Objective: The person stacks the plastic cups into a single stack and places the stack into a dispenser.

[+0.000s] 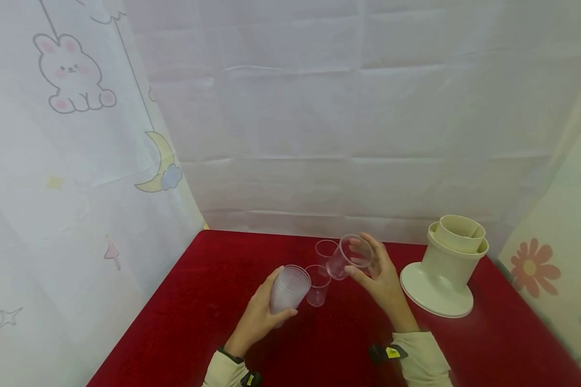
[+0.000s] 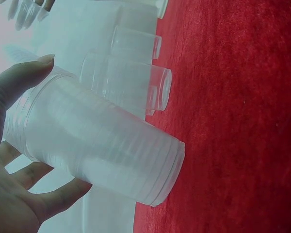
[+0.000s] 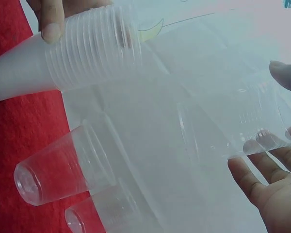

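A stack of nested clear plastic cups is gripped by my left hand, thumb on one side and fingers on the other. The stack is tilted, and its bases point down toward the cloth in the left wrist view. My right hand holds a single clear plastic cup between thumb and fingers, tilted and raised. Between the hands, a near plastic cup and a far plastic cup stand upright on the red cloth. The raised cup partly overlaps the far one in the head view.
Red cloth covers the table. At the right stands a cream plastic piece with a wide round base and a tube-like top. A pale curtain hangs behind, with printed curtains at both sides.
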Tool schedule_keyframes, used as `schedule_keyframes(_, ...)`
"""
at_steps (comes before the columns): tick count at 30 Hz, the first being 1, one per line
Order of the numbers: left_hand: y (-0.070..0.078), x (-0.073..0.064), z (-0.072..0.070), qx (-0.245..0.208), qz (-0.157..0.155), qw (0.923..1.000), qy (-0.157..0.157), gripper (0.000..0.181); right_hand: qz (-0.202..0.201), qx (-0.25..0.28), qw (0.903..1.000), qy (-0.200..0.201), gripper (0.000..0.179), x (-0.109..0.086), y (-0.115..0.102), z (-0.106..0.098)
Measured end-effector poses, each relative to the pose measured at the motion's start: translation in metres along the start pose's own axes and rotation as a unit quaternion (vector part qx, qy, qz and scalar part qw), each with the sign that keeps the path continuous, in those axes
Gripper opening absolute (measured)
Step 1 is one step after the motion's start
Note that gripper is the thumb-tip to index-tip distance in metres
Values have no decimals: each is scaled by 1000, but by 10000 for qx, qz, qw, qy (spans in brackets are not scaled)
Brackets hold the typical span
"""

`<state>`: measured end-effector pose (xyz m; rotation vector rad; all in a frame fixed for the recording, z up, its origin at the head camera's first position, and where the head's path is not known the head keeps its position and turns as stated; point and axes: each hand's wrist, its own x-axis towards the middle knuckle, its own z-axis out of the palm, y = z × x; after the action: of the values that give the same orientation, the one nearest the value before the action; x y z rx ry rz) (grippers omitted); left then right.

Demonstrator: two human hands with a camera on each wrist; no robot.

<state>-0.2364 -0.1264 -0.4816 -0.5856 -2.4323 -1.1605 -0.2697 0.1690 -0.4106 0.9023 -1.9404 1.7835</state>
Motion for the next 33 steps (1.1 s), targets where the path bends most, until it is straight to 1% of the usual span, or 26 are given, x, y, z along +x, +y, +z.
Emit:
schedule_keyframes(9,0,0,0,-67,-135,9999,-18,94,4,253,9997,-17,78,1,-10,3)
schedule_keyframes(16,-1,0,-1,-23,-39,10000,-14,94,-91,474,9988,-59,77,3,-12,7)
schedule_keyframes(19,-1,1,-1,-13,-10,10000,7,94,-69,550,9984,-61,76,3,-14,9)
schedule_keyframes(21,-1,1,-1,-55,-64,10000,-4,94,-23,620,9980,-67,76,4,-15,11)
schedule_keyframes(27,0,1,-2,-123,-165,9998,-77,93,5,670,9977,-97,75,5,-17,16)
schedule_keyframes(33,1,1,-2,-90,-147,9998,-47,93,20,708,9974,-145,75,7,-18,20)
